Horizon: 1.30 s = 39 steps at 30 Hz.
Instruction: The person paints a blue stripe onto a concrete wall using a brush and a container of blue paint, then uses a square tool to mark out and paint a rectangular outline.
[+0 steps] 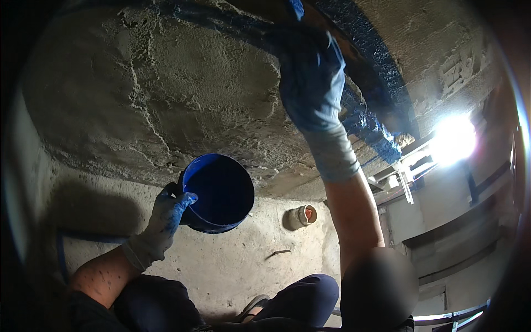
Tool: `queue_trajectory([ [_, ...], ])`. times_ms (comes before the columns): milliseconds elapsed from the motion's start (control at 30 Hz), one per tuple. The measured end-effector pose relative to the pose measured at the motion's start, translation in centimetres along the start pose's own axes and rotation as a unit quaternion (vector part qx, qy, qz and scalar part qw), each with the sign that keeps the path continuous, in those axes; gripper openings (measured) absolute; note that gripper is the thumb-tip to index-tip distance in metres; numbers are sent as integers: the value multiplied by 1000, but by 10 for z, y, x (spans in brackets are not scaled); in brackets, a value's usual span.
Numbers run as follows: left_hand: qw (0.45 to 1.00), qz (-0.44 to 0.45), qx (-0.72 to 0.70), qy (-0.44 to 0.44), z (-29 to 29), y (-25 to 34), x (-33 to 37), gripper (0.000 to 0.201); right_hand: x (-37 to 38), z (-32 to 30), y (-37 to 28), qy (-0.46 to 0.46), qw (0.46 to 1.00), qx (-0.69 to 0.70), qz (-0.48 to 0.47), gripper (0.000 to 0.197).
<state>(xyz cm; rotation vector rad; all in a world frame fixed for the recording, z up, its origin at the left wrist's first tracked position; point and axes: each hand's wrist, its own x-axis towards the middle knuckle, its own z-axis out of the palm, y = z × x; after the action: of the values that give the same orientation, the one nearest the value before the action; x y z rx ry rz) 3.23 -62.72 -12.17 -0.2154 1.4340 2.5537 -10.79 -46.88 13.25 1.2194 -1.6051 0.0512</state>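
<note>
My left hand [168, 216], in a pale glove smeared with blue, grips the rim of a round blue bucket [243, 218]. The bucket is tilted so that its dark blue inside shows; how much paint it holds is hard to tell. Raised high against the rough wall [204, 83], my right hand [312, 83] wears a blue-stained glove and is closed. It seems to hold a paintbrush [297, 8], of which a blue end shows at the top edge; the fingers hide the rest. Wet-looking blue bands [376, 55] run along the wall beside this hand.
A bright work lamp [453, 138] shines at the right beside a pale frame. On the floor [221, 260] stand a small whitish pot [302, 216] with something orange inside and a thin dark rod [278, 253]. My knees are close below the bucket.
</note>
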Motion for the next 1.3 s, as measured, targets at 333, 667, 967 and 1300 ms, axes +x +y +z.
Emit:
queue_trajectory([
  [333, 999, 21, 36, -18, 10, 4, -7, 28, -4, -2, -2, 3, 997, 71, 41, 21],
  [667, 999, 26, 47, -11, 20, 13, -14, 27, -52, -32, 7, -20, 997, 13, 77, 13],
  [967, 995, 32, 72, -68, 1, 2, -8, 31, -68, -48, 30, 1, 993, -104, 49, 16],
  [1300, 995, -24, 84, -49, 12, 9, -9, 32, -57, -37, 18, -22, 995, -79, 52, 19],
])
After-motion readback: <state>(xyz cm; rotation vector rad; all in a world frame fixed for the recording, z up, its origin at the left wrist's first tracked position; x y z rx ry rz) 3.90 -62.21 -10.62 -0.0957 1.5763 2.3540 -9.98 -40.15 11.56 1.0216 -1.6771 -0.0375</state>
